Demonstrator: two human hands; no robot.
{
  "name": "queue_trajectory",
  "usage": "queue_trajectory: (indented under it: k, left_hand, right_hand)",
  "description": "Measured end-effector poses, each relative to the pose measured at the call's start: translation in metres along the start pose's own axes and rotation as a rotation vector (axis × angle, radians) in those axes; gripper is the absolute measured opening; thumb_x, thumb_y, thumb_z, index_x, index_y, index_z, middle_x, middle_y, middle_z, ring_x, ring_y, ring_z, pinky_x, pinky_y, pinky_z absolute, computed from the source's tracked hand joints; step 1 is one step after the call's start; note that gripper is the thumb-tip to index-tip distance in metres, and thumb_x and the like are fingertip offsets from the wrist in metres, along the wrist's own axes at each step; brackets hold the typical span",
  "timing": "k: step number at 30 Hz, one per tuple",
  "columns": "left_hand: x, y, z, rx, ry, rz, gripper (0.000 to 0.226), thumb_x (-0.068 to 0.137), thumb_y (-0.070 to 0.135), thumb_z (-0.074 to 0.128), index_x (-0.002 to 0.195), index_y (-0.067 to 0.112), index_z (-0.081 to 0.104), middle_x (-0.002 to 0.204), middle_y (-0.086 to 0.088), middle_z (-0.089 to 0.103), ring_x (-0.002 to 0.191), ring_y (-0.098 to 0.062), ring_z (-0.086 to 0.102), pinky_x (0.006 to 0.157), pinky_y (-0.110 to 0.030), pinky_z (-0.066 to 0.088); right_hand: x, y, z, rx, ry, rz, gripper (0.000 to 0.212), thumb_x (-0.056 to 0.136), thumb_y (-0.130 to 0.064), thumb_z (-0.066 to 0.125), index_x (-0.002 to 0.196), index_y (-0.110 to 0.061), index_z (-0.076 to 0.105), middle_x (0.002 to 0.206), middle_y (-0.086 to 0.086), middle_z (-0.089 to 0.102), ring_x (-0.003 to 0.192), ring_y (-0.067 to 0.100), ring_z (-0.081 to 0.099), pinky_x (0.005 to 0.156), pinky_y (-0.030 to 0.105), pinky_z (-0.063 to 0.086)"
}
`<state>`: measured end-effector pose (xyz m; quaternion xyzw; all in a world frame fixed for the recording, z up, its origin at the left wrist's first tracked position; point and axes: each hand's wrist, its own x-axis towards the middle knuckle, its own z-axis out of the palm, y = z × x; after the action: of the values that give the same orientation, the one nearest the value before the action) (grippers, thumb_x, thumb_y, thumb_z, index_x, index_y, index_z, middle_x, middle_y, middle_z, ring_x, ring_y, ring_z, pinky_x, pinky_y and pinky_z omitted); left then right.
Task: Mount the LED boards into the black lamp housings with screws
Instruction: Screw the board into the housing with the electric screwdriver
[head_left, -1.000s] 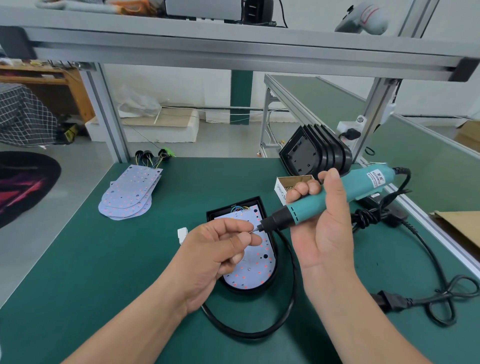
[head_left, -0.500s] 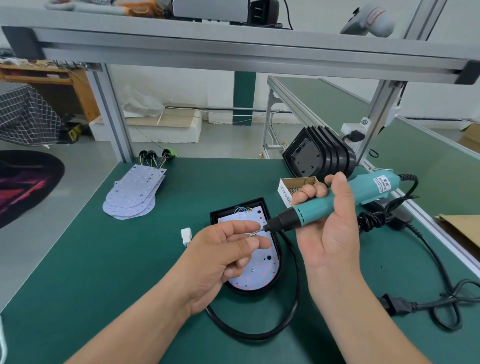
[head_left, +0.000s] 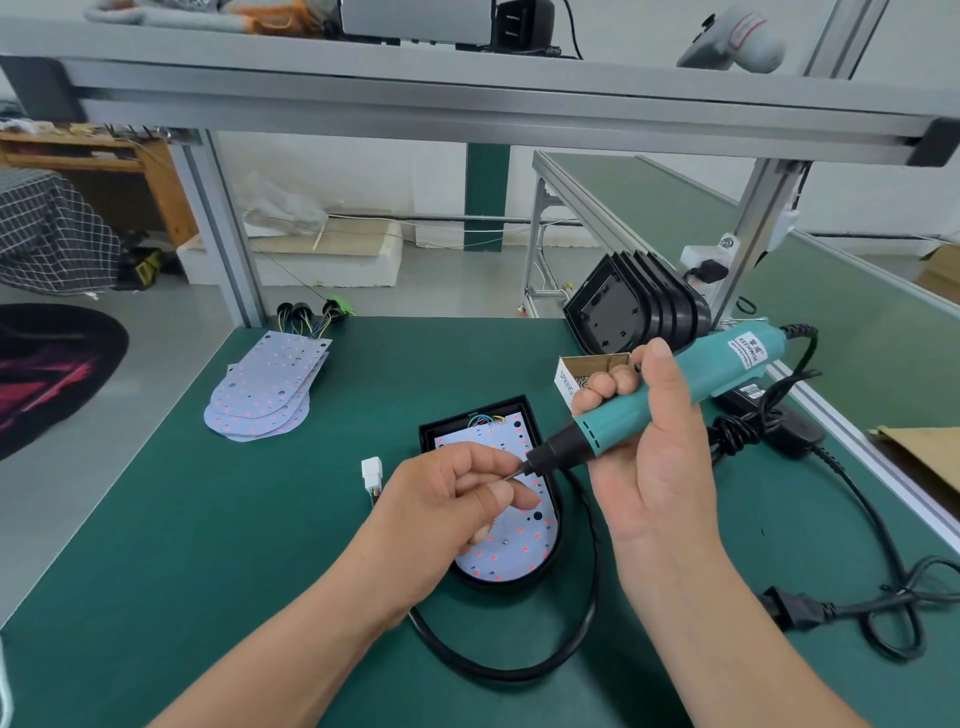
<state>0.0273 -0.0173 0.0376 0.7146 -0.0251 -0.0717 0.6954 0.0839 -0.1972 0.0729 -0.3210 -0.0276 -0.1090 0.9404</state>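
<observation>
At frame centre the black lamp housing (head_left: 435, 426) lies flat on the green mat (head_left: 208, 519), directly under both hands. The white, red-dotted LED board (head_left: 498, 564) sits inside it. The right hand (head_left: 649, 467) grips the teal electric screwdriver (head_left: 727, 366). The left hand (head_left: 447, 514) pinches its bit (head_left: 515, 472) between thumb and forefinger, above the board.

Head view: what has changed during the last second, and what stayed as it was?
Nothing visibly moved. The left hand still pinches at the bit tip of the electric screwdriver, which the right hand still grips above the LED board in the black housing.
</observation>
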Motion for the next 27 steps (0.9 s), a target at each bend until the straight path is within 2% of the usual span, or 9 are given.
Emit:
queue_trajectory:
  k: [4,9,14,16,18,20,23,25,27]
  left_hand:
    - [0.0,0.001,0.001,0.038,0.022,0.015,0.02,0.104,0.011,0.064,0.119,0.023,0.07,0.104,0.002,0.082,0.058,-0.008,0.046,0.062,-0.022,0.044]
    - [-0.001,0.004,0.004,-0.026,-0.018,0.012,0.029,0.103,0.009,0.067,0.128,0.023,0.066,0.107,-0.002,0.082,0.054,-0.008,0.043,0.054,-0.016,0.04]
    - [-0.002,0.006,0.003,-0.087,-0.069,-0.046,0.048,0.085,0.024,0.073,0.132,0.025,0.063,0.108,-0.005,0.081,0.058,-0.014,0.037,0.061,-0.023,0.035]
    - [-0.002,0.006,0.003,-0.107,-0.081,-0.088,0.05,0.083,0.025,0.073,0.132,0.024,0.064,0.105,-0.006,0.081,0.06,-0.016,0.034,0.06,-0.024,0.033]
    - [0.0,0.007,-0.002,-0.096,-0.027,-0.109,0.048,0.081,0.026,0.072,0.128,0.021,0.066,0.094,-0.003,0.081,0.06,-0.015,0.035,0.056,-0.021,0.034]
    - [0.006,0.008,-0.015,0.021,0.118,-0.085,0.045,0.081,0.028,0.071,0.124,0.02,0.068,0.081,0.003,0.077,0.055,-0.012,0.043,0.052,-0.02,0.039]
    - [0.019,0.007,-0.045,0.48,0.391,0.002,0.033,0.096,0.032,0.066,0.128,0.025,0.065,0.075,0.008,0.073,0.056,-0.004,0.057,0.056,-0.022,0.045]
    - [0.022,0.005,-0.057,0.653,0.432,-0.035,0.04,0.098,0.039,0.061,0.136,0.025,0.061,0.075,0.008,0.07,0.068,-0.002,0.064,0.062,-0.027,0.047]
    - [0.022,0.003,-0.059,0.807,0.374,-0.11,0.049,0.096,0.051,0.06,0.136,0.022,0.062,0.082,0.008,0.069,0.085,-0.01,0.067,0.073,-0.031,0.051]
  right_hand:
    - [0.002,0.002,-0.001,-0.018,0.034,0.004,0.023,0.099,-0.033,0.072,0.091,-0.015,0.06,0.076,0.0,0.053,0.07,0.015,0.057,0.069,0.029,0.054]
    - [0.004,0.006,-0.005,0.056,0.076,0.022,0.031,0.091,-0.039,0.076,0.096,-0.013,0.06,0.076,0.0,0.054,0.07,0.015,0.056,0.069,0.03,0.055]
    - [0.006,0.003,-0.007,0.087,0.1,0.006,0.028,0.094,-0.036,0.077,0.096,-0.013,0.061,0.078,0.001,0.054,0.071,0.016,0.056,0.073,0.032,0.055]
    - [0.007,0.001,-0.008,0.095,0.111,-0.004,0.027,0.096,-0.035,0.075,0.096,-0.013,0.061,0.078,0.001,0.053,0.071,0.017,0.055,0.073,0.032,0.055]
    - [0.007,-0.001,-0.008,0.101,0.105,-0.014,0.026,0.097,-0.035,0.074,0.097,-0.013,0.06,0.078,0.001,0.053,0.072,0.017,0.055,0.075,0.032,0.054]
    - [0.008,-0.002,-0.008,0.101,0.095,-0.028,0.026,0.097,-0.035,0.073,0.097,-0.014,0.059,0.077,0.0,0.053,0.071,0.017,0.055,0.075,0.032,0.054]
    - [0.009,-0.003,-0.007,0.101,0.081,-0.037,0.025,0.099,-0.035,0.072,0.097,-0.014,0.059,0.077,0.0,0.052,0.071,0.016,0.055,0.074,0.032,0.054]
    - [0.01,-0.002,-0.006,0.098,0.075,-0.036,0.025,0.099,-0.034,0.072,0.098,-0.014,0.058,0.077,0.0,0.052,0.072,0.017,0.055,0.075,0.032,0.054]
    - [0.011,0.001,-0.004,0.089,0.074,-0.036,0.025,0.099,-0.034,0.073,0.1,-0.014,0.058,0.078,0.0,0.051,0.072,0.017,0.055,0.077,0.033,0.054]
